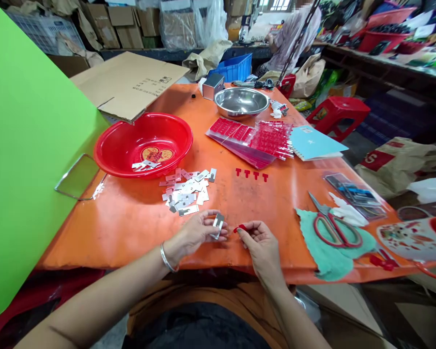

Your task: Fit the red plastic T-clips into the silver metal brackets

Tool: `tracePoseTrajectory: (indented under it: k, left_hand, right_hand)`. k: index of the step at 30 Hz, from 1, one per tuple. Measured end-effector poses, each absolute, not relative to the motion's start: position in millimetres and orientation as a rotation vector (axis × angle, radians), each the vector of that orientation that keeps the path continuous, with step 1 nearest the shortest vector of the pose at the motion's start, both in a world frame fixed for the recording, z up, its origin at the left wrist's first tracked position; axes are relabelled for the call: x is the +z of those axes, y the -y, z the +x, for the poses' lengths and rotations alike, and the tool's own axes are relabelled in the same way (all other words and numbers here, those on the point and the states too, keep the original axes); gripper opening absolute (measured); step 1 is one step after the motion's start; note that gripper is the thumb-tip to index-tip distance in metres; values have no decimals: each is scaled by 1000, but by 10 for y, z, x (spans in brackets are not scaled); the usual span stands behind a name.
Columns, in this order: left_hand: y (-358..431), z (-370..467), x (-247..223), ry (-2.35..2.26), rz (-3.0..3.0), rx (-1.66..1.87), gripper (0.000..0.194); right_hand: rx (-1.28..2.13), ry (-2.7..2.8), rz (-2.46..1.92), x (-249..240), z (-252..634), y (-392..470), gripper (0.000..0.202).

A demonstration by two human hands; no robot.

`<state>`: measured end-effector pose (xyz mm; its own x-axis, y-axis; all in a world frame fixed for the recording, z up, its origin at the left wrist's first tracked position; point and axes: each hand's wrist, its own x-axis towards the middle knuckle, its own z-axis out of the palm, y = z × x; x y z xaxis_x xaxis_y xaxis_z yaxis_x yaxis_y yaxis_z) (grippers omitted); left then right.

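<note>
My left hand (pixel 199 232) holds a small silver metal plate (pixel 218 225) between thumb and fingers, near the table's front edge. Just to its right, my right hand (pixel 259 242) pinches a small red piece (pixel 239 228). The two hands are close but apart. Beyond my left hand lies a loose pile of metal plates (pixel 187 193). Several red T-shaped pieces (pixel 256 175) lie in a row farther back. A red basin (pixel 112 150) at the left holds a few more plates (pixel 145 165).
Red sheets (pixel 254 138), a steel bowl (pixel 241 102) and a blue notebook (pixel 316 142) lie farther back. On the right are scissors (pixel 334 228) on a green cloth (pixel 330 266) and a mug (pixel 414 237). Cardboard (pixel 127 82) overhangs the basin. A person (pixel 294 36) sits beyond.
</note>
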<state>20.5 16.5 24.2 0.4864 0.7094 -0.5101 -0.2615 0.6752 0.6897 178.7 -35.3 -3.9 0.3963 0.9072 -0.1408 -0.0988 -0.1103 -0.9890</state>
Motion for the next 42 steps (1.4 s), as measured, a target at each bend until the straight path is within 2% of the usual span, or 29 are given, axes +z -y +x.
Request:
tracePoseTrajectory:
  k: [2,14,28,42]
  left_hand:
    - [-39,245,199,-853,550,616,49]
    - [76,368,8,-880,629,649,32]
    - [73,374,80,-893,623,636,30]
    - [75,373,61,-884,635,637,31]
  right_hand:
    - [994,813,-1428,-29,1747,367,29]
    - [1042,907,-1451,-52,1579,467,23]
    - [1055,923,-1483,-13,1570,466,28]
    - [1041,956,-1484,-26,1570,461,23]
